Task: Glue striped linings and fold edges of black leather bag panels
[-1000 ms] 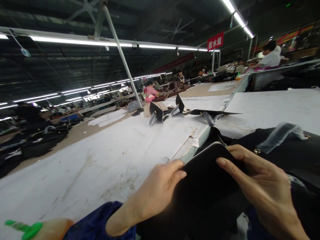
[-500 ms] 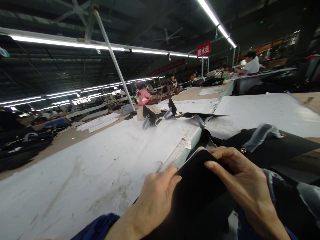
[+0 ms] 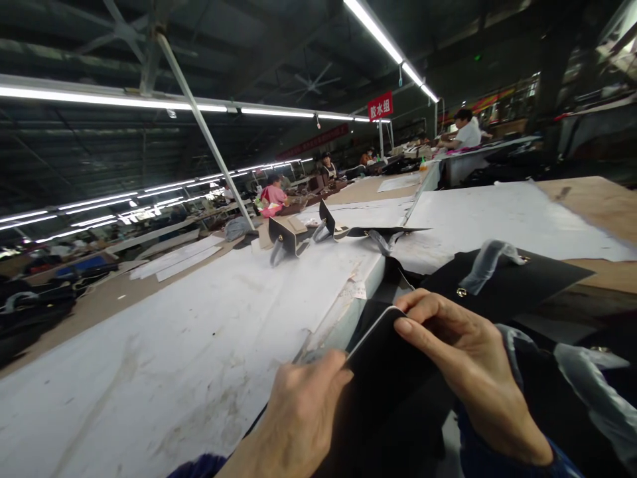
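Note:
A black panel (image 3: 383, 385) with a pale edge, which looks like leather, is held up between my two hands. My left hand (image 3: 308, 398) is closed on its left edge, thumb on the near face. At the top right corner, my right hand (image 3: 458, 352) pinches the panel between thumb and fingers. Just beyond lies another black panel (image 3: 527, 285) with brass rings and a plastic-wrapped handle (image 3: 490, 265). More wrapped handles (image 3: 592, 392) lie by my right forearm. The panel's lower part is dark and runs out of view.
A stained white table covering (image 3: 199, 352) stretches to the left. Black pieces with wrapped handles (image 3: 283, 240) stand on its far part. A second white sheet (image 3: 512, 216) lies at right. People sit at work farther back, one in a pink top (image 3: 273, 194). A slanted pole (image 3: 204, 129) rises behind the table.
The view has turned slightly to the right, so the scene sits farther left. Both hands still grip the black panel, and more of its pale edge shows between them.

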`<action>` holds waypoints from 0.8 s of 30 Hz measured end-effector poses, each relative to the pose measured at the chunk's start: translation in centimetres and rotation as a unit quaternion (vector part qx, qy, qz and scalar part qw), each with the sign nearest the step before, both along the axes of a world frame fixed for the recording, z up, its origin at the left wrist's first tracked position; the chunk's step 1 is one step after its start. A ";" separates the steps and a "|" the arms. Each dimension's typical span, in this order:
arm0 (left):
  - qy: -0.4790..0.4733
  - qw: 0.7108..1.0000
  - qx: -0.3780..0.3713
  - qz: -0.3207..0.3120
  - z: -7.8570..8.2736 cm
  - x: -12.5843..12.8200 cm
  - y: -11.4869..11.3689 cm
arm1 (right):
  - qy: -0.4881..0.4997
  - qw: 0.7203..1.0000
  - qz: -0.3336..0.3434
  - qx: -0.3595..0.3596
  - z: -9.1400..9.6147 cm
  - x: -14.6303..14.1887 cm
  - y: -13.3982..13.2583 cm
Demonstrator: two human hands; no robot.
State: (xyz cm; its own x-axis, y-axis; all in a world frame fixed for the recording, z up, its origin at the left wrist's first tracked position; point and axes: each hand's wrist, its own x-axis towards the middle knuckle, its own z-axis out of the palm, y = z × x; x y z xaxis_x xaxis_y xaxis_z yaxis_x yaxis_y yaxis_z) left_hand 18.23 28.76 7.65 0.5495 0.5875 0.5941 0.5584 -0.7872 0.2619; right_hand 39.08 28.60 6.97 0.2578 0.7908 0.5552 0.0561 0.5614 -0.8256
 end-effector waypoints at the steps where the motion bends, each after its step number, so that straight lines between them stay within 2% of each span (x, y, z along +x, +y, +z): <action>1: 0.002 1.000 -0.004 -0.001 0.0 0.0 0.0 | 0.000 1.000 0.001 0.001 -0.1 0.0 0.1; 12: 0.024 0.999 -0.040 -0.005 -0.1 -0.5 0.2 | 0.040 0.999 0.025 -0.018 -0.5 0.3 1.1; 16: 0.024 0.997 -0.070 -0.018 -0.3 -0.5 0.2 | -0.058 0.996 0.043 -0.048 -0.3 1.0 1.0; 20: 0.018 0.996 -0.081 -0.021 -0.7 -0.3 0.4 | -0.144 0.989 0.015 -0.034 0.3 0.5 0.4; 22: 0.018 0.992 -0.124 -0.015 -0.6 -0.2 0.5 | -0.149 0.988 -0.004 -0.038 0.6 0.0 0.2; 24: 0.013 0.978 -0.207 -0.021 -0.1 -0.3 0.7 | -0.136 0.989 -0.003 -0.052 0.8 -0.3 0.0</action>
